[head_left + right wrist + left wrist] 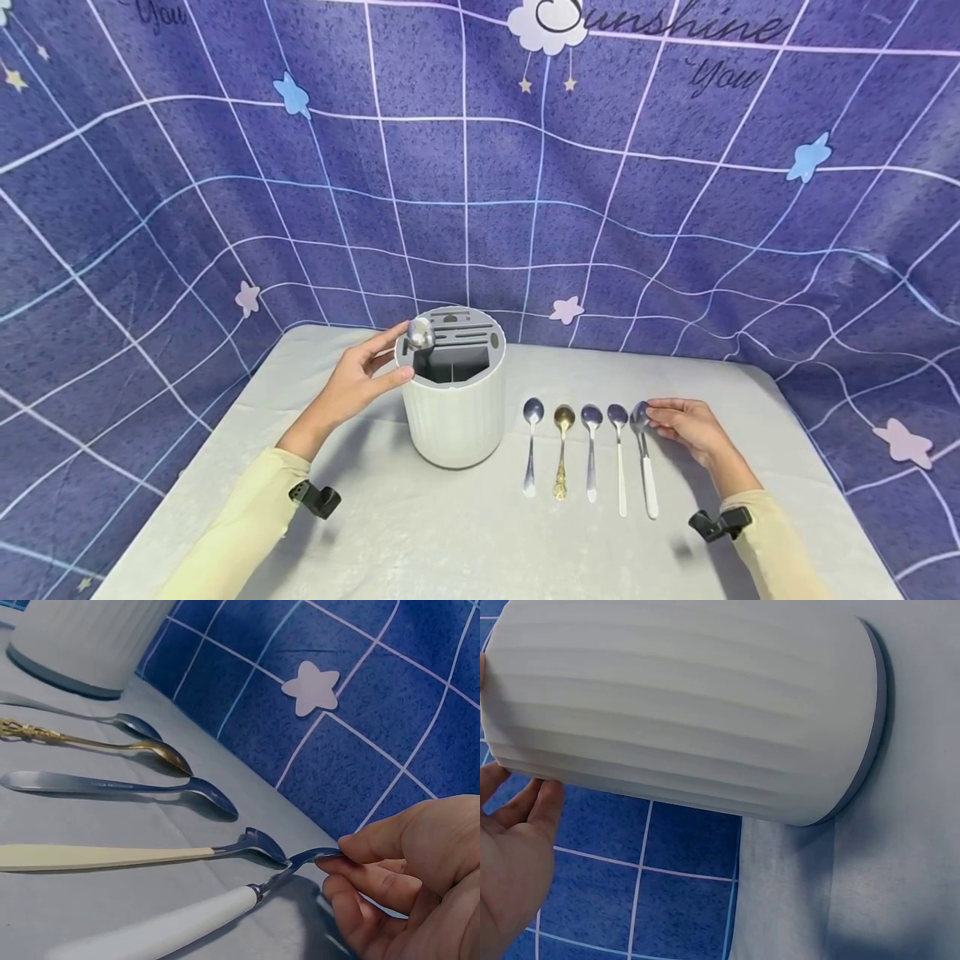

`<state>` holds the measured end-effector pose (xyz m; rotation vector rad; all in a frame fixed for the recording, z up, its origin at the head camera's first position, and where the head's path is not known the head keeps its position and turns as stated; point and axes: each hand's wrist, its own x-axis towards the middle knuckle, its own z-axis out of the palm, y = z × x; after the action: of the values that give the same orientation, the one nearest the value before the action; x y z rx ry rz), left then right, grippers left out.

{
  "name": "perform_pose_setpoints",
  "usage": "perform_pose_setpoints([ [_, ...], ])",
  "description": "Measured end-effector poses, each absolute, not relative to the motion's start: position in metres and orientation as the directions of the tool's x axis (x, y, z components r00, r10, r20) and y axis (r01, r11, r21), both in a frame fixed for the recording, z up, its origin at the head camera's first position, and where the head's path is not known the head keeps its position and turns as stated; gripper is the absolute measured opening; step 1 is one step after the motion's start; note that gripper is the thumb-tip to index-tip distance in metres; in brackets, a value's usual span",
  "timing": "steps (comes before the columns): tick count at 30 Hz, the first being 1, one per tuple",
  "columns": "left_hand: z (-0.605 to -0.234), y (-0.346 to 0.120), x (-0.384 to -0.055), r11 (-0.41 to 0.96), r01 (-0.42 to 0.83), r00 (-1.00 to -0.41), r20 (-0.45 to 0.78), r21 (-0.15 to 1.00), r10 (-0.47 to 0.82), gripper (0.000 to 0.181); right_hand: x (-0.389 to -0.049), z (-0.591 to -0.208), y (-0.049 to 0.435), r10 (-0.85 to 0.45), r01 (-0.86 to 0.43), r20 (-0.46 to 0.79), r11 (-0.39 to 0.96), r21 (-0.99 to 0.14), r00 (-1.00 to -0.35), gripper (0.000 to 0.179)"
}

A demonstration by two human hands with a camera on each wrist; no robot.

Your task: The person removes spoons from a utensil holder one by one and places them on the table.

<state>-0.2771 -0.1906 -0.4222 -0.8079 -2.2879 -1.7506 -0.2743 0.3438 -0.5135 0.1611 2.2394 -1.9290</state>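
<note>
My left hand point(358, 385) holds the left side of a white ribbed utensil holder point(453, 421), thumb toward the front and fingers toward the back near its rim. In the left wrist view, bent fingertips point(549, 796) touch the holder's wall point(682, 697). A metal spoon's bowl point(421, 334) sticks up from the holder beside that hand. My right hand point(692, 425) pinches the bowl of a white-handled spoon point(647, 475) at the right end of a row. In the right wrist view, thumb and fingers grip the bowl's tip, and the white handle point(165, 926) slants toward the camera.
Left of the pinched spoon lie a cream-handled spoon point(620, 458), a silver spoon point(591, 450), a gold spoon point(562, 450) and another silver spoon point(532, 442). The holder's grey top point(457, 329) has slots and an open divided compartment. A blue grid curtain point(480, 183) backs the table.
</note>
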Motion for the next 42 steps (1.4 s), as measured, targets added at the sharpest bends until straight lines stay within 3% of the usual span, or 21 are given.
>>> perform_pose_setpoints([
  [9,-0.423,-0.189,-0.277,0.17,0.493,-0.846,0.425,0.853,0.322,0.068,-0.274,-0.519,0.347,-0.014,0.216,-0.227,0.255,-0.942,-0.974,0.047],
  [25,-0.422,-0.19,-0.277,0.16,0.494,-0.845,0.429,0.854,0.319,0.068,-0.259,-0.501,0.364,-0.027,0.241,-0.261,0.3,-0.923,-0.965,0.043],
  [32,-0.422,-0.191,-0.278,0.16,0.493,-0.846,0.429,0.855,0.318,0.067,-0.265,-0.479,0.349,0.021,0.146,-0.149,0.373,-0.916,-0.989,0.051],
  [42,-0.422,-0.191,-0.277,0.166,0.492,-0.847,0.427,0.854,0.315,0.067,-0.266,-0.434,0.295,-0.133,-0.153,0.102,0.474,-0.867,-0.986,0.043],
])
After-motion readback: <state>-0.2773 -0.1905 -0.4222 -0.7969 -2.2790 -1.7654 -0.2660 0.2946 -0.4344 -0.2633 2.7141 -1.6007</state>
